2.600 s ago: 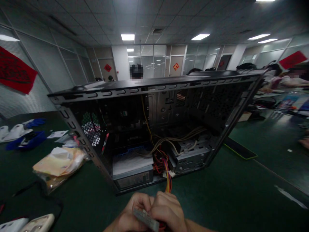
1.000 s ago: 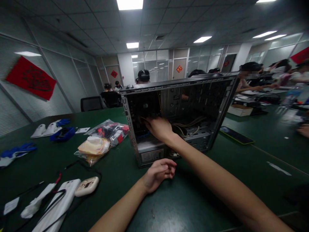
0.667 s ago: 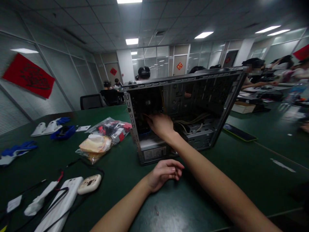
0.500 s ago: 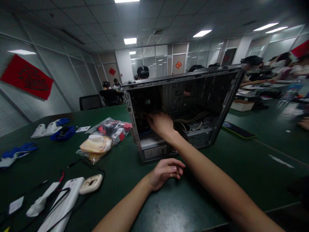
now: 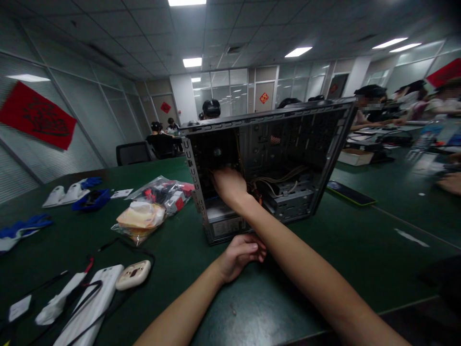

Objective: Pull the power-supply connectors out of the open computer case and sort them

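Note:
A black computer case [image 5: 261,117] stands upright on the green table, its open side facing me. My right hand [image 5: 230,187] reaches into its left part, near a dark round part [image 5: 217,152] that looks like a fan. The fingers of that hand are lost in the shadow, so what they touch is hidden. Light cables [image 5: 277,180] run over a metal drive cage [image 5: 293,202] to the right. My left hand [image 5: 242,254] rests on the tabletop just before the case, loosely curled with nothing seen in it; the right forearm partly covers its fingers.
Clear plastic bags with parts [image 5: 144,214] lie left of the case. Blue-and-white gloves [image 5: 27,226], a blue tray [image 5: 91,199], a white power strip [image 5: 91,302] with cables and a cream-coloured case [image 5: 133,275] lie further left. A dark phone-like slab [image 5: 351,193] lies right.
My left hand has curled its fingers more and moved slightly left. The right hand has stayed inside the case, with a small shift; the view has turned a little to the right.

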Motion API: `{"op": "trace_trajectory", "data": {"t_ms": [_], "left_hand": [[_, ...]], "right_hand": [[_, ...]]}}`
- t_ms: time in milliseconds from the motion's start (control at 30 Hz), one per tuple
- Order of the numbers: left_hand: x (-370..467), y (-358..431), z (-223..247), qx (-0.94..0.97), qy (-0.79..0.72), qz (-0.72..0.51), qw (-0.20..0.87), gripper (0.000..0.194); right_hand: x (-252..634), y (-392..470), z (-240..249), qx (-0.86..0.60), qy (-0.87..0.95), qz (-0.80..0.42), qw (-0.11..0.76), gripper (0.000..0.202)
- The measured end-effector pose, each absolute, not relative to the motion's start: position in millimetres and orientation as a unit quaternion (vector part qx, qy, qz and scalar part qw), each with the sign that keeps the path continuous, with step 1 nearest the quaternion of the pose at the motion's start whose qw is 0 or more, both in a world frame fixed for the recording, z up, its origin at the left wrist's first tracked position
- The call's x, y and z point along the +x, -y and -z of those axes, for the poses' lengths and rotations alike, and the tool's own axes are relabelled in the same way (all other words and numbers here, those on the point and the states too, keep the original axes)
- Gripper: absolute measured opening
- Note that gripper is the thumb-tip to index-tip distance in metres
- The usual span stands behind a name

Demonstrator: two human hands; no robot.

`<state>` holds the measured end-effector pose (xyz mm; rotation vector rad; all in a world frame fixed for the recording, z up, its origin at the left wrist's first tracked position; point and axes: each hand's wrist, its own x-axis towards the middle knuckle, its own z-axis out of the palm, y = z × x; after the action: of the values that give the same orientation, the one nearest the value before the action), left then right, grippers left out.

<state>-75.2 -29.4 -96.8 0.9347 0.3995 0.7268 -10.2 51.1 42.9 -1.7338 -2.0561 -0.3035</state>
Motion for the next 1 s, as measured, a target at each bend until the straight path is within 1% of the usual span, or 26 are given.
{"op": "trace_trajectory", "data": {"t_ms": [267,367,433,533,600,633,667,733,800,867,900,1000], "left_hand": [[-76.6,28.6,95.4,0.444,-0.183,-0.344,0.807,0.031],[-80.2,26.7,89.7,0.433,-0.168,-0.371,0.804,0.039],[-84.1,24.5,82.5,0.423,-0.147,-0.397,0.801,0.046],[-91.8,21.7,67.3,0.399,-0.113,-0.439,0.797,0.047],[-96.7,20.7,55.8,0.380,-0.097,-0.464,0.795,0.047],[-98.7,20.6,50.3,0.372,-0.092,-0.473,0.793,0.050],[-100.4,20.5,45.3,0.368,-0.089,-0.479,0.792,0.054],[-102.3,20.8,37.6,0.366,-0.087,-0.484,0.790,0.062],[-101.9,21.5,34.0,0.364,-0.092,-0.489,0.788,0.066],[-99.3,22.4,34.1,0.356,-0.101,-0.494,0.787,0.067],[-97.5,22.9,35.2,0.353,-0.107,-0.496,0.786,0.067],[-91.4,23.6,39.2,0.347,-0.116,-0.505,0.782,0.067]], "right_hand": [[-7.3,-55.7,-44.7,-0.610,0.757,0.090,0.216,0.041],[-3.0,-56.6,-43.6,-0.586,0.771,0.094,0.230,0.041],[4.4,-52.1,-43.2,-0.558,0.782,0.119,0.250,0.043],[27.9,-36.2,-37.8,-0.477,0.796,0.215,0.304,0.039],[52.1,-22.0,-25.4,-0.345,0.824,0.296,0.338,0.037],[65.9,-14.7,-15.5,-0.262,0.840,0.322,0.349,0.035],[80.3,-7.7,-3.2,-0.185,0.852,0.337,0.356,0.033],[107.9,4.1,27.2,-0.103,0.872,0.328,0.348,0.028],[129.8,10.9,59.3,-0.077,0.896,0.285,0.332,0.030],[142.3,12.4,84.9,-0.096,0.908,0.245,0.326,0.037],[144.4,12.0,93.7,-0.103,0.914,0.231,0.317,0.037],[137.8,11.5,106.2,-0.121,0.916,0.182,0.337,0.037]]}}
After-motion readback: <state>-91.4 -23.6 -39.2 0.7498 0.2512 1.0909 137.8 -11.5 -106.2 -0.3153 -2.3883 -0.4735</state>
